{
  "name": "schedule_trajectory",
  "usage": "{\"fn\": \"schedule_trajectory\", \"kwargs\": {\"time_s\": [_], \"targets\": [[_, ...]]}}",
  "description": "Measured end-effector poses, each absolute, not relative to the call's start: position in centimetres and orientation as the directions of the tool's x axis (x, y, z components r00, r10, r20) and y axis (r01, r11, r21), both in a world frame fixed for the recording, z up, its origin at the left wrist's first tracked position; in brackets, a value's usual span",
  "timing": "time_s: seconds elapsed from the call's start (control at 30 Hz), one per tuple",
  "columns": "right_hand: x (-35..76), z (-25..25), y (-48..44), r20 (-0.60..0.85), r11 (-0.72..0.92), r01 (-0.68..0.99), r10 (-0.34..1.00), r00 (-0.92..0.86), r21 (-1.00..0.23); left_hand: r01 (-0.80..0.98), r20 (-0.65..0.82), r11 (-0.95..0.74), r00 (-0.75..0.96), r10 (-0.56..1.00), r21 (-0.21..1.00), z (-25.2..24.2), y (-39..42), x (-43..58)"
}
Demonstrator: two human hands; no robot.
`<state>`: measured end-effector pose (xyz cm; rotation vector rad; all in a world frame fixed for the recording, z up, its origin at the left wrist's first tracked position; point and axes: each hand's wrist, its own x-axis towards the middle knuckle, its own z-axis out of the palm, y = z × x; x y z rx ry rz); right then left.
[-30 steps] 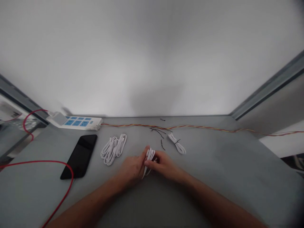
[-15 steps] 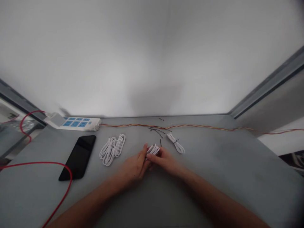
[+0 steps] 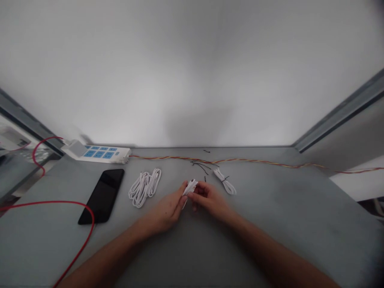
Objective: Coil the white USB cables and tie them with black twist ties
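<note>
A coiled white cable (image 3: 190, 187) is held between my two hands above the grey table (image 3: 270, 224). My left hand (image 3: 169, 208) closes on the coil's left side, thumb and fingers pinching it. On the other side my right hand (image 3: 210, 200) grips it with thumb and curled fingertips. Several loose white cable coils (image 3: 143, 190) lie left of my hands. To the right rests another white cable bundle (image 3: 225, 182) with a black tie around its middle. Several black twist ties (image 3: 201, 165) are scattered beyond my hands.
A black phone (image 3: 102, 196) lies at the left, crossed at its lower corner by a red cable (image 3: 85, 236). Behind it stands a white power strip (image 3: 120, 156) with blue sockets. A twisted red-yellow wire (image 3: 255, 160) runs along the back by the white wall (image 3: 192, 72).
The coil has turned in my hands from a wide, flat view to a narrower, slanted one. My right fingers have shifted along it. The whole view has moved slightly.
</note>
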<state>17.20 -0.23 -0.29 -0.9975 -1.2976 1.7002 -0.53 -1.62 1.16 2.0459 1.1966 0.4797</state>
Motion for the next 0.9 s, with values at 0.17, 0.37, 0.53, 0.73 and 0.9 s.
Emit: {"fn": "schedule_trajectory", "kwargs": {"time_s": [0.17,0.37,0.53,0.73,0.9], "targets": [[17.0,-0.6,-0.3,-0.125,-0.226,-0.197,0.897,-0.425,-0.954,0.651,-0.069,-0.337,0.514,0.855,0.680,0.7,-2.0,-0.3],[16.9,-0.8,-0.5,-0.142,-0.181,-0.066,0.913,-0.383,-0.981,0.800,-0.157,-0.355,0.479,0.864,0.484,-0.3,-1.9,0.2],[17.2,-0.2,-0.7,-0.072,-0.037,0.101,0.926,-0.371,-0.994,0.858,-0.229,-0.388,0.475,0.850,0.337,-1.1,-1.9,0.3],[17.2,0.0,-0.8,-0.070,-0.061,0.035,0.912,-0.405,-0.998,0.767,-0.147,-0.378,0.515,0.845,0.518,0.0,-2.1,0.1],[17.4,0.0,-0.4,-0.037,-0.034,0.017,0.957,-0.286,-0.999,0.525,0.094,-0.403,0.518,0.850,0.750,0.6,-1.7,0.0]]}}
